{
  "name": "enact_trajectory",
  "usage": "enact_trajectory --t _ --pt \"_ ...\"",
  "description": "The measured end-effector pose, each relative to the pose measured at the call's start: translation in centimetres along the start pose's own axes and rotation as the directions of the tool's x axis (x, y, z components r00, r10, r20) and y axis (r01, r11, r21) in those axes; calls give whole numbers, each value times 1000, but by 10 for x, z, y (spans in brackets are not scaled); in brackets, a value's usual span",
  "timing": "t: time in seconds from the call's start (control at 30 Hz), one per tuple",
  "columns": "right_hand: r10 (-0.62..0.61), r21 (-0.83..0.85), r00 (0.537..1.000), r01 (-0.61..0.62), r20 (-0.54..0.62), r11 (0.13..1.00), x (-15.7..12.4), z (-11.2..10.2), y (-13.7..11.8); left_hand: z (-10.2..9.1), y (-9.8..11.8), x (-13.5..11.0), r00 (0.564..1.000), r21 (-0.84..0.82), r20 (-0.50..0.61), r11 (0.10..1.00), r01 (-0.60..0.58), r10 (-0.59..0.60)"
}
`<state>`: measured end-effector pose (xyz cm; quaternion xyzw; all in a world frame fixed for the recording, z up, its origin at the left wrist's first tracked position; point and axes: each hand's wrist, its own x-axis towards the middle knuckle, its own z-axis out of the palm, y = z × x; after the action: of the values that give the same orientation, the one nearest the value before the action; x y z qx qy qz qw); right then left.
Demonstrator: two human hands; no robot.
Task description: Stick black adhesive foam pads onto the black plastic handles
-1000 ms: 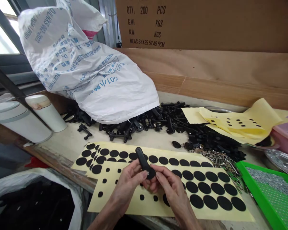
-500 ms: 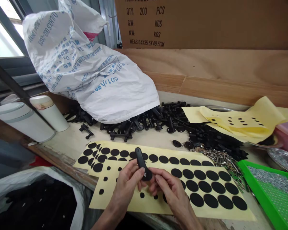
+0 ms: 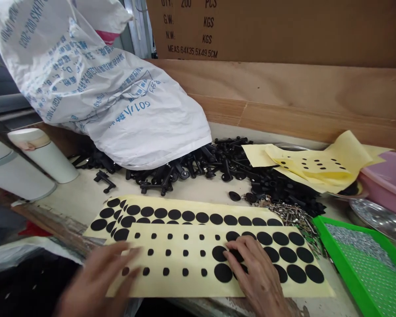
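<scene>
A pale yellow backing sheet [image 3: 171, 288] lies in front of me, with full black round stickers on its right part and small black spots on its left. My right hand [image 3: 255, 268] rests on it, thumb and forefinger pinched at the right edge of a black round sticker [image 3: 219, 253] in the middle row. That sticker still lies on the sheet. My left hand [image 3: 99, 273] is smeared by motion over the sheet's left end; its fingers are apart and no object shows in them. More sticker sheets [image 3: 198, 207] lie behind, partly overlapped.
Black plastic parts [image 3: 226, 169] are heaped under a white woven sack [image 3: 152, 119]. A green tray [image 3: 353, 268] of small metal pieces stands right, near metal clips [image 3: 293, 215]. Another open sack [image 3: 29, 281] holds black parts lower left. Two pale flasks [image 3: 48, 154] stand left.
The black handle-like part that was between my hands no longer shows in them. My left hand has moved left and opened; my right hand has come down onto the stickers. The view has shifted right.
</scene>
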<state>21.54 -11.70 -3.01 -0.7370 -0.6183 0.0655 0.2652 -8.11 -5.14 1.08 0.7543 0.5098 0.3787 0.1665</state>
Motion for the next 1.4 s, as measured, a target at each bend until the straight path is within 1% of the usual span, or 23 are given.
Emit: enact_trajectory --t 0.03,0.07,0.1,0.17,0.2,0.27,0.37,0.47,0.53,0.7,0.77,0.83,0.87,0.93,0.97,1.0,1.07,1.1,1.17,1.23,1.27,1.33,1.4 --pt "-4 -4 1000 4 -10 1000 0 2 -1 24 13 2 980 71 100 981 -181 174" --pt "-3 -2 1000 3 -13 1000 -1 3 -2 47 26 3 923 96 217 934 -344 318" --pt "6 6 1000 -6 -13 1000 -1 4 -3 68 38 5 848 93 330 879 -467 415" --pt "36 40 999 -36 12 999 -1 4 -5 99 54 7 766 107 436 819 -564 471" --pt "48 64 998 -50 31 997 -1 4 -5 108 58 7 746 117 468 803 -584 474" --pt "65 123 996 -71 56 990 -2 4 -5 114 59 7 730 140 498 787 -600 468" --pt "97 169 995 -97 9 981 -5 6 -2 111 54 5 716 157 493 759 -631 493" --pt "63 151 998 -60 -17 987 -8 9 0 109 51 3 709 173 479 736 -654 518" --pt "53 150 999 -54 13 987 -7 8 -2 111 51 2 718 177 475 744 -645 509" --pt "113 212 980 -147 167 966 1 -4 -9 112 53 2 738 128 476 793 -596 478" --pt "100 300 966 -171 237 938 3 -11 -8 107 53 3 753 56 458 830 -555 473" --pt "98 391 948 -217 302 895 4 -18 -7 99 54 6 779 -81 447 887 -454 440" --pt "101 423 939 -243 329 873 5 -21 -6 95 55 8 802 -152 455 921 -360 388" --pt "110 459 927 -278 359 844 6 -27 -7 90 59 12 843 -240 486 963 -124 230" --pt "102 478 926 -280 363 833 6 -29 -8 89 61 15 849 -256 505 966 -20 152" --pt "88 505 928 -274 361 819 6 -30 -9 90 64 17 851 -267 517 962 56 94" --pt "83 564 940 -267 330 781 6 -29 -10 93 69 22 852 -294 522 945 141 35" --pt "97 588 946 -270 308 763 6 -26 -9 94 71 25 854 -313 520 933 177 12" --pt "179 619 950 -304 258 724 5 -19 -6 96 74 31 849 -344 524 895 284 -68" --pt "264 653 936 -350 231 672 5 -11 -2 94 77 36 825 -370 544 839 400 -153" --pt "276 668 933 -359 232 652 5 -8 -2 93 78 39 805 -380 564 809 449 -182" --pt "259 680 940 -340 223 650 8 -5 -4 89 80 44 774 -388 596 767 511 -215" --pt "230 671 956 -292 182 682 12 -7 -9 89 81 47 768 -390 602 759 522 -219"
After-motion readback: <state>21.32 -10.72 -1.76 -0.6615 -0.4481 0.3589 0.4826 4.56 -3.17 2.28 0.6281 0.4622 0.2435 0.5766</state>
